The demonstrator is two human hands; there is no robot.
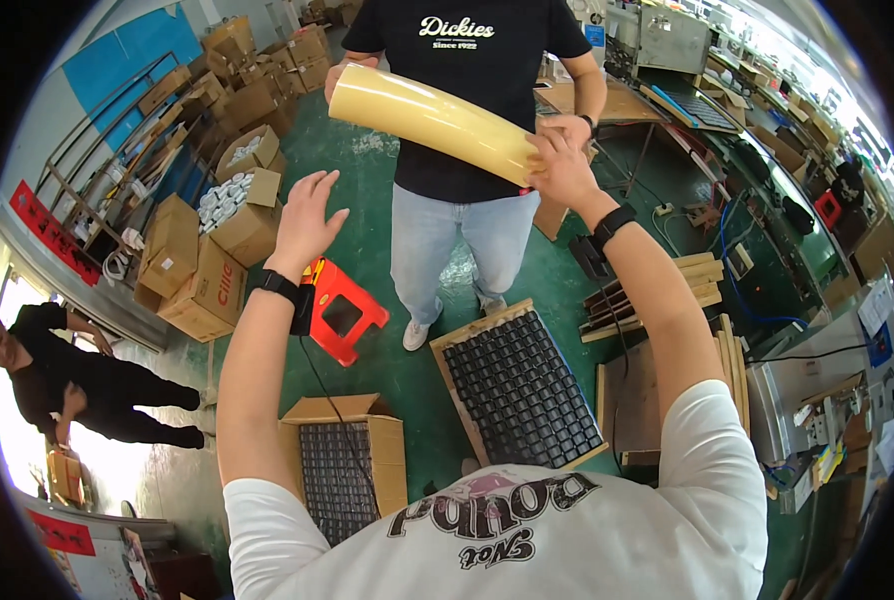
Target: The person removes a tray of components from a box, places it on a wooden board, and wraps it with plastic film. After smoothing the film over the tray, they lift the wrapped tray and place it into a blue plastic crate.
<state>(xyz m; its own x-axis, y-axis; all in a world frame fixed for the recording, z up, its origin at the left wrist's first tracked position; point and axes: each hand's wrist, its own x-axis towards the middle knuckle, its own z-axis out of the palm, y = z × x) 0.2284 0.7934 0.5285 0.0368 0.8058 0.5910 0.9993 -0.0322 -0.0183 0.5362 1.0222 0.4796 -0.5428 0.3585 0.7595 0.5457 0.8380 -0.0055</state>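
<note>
A long, glossy, pale-yellow roll (432,118) of what looks like film or tape is held up, tilted down to the right. My right hand (565,170) has its fingers bent round the roll's lower right end. A co-worker in a black T-shirt stands facing me and grips the roll too, with one hand (339,80) at its left end and the other hand (567,128) just behind my right one. My left hand (307,222) is raised in the air, fingers apart, with nothing in it, apart from the roll. Each of my wrists wears a black strap with a small device.
Below stand a wooden-edged tray (523,388) of black pieces and an opened carton (387,465) of dark pieces. A red plastic stand (357,318) is near my left forearm. Wooden slats (702,275) lie right; cartons (207,285) stand left. Another person (52,365) is far left.
</note>
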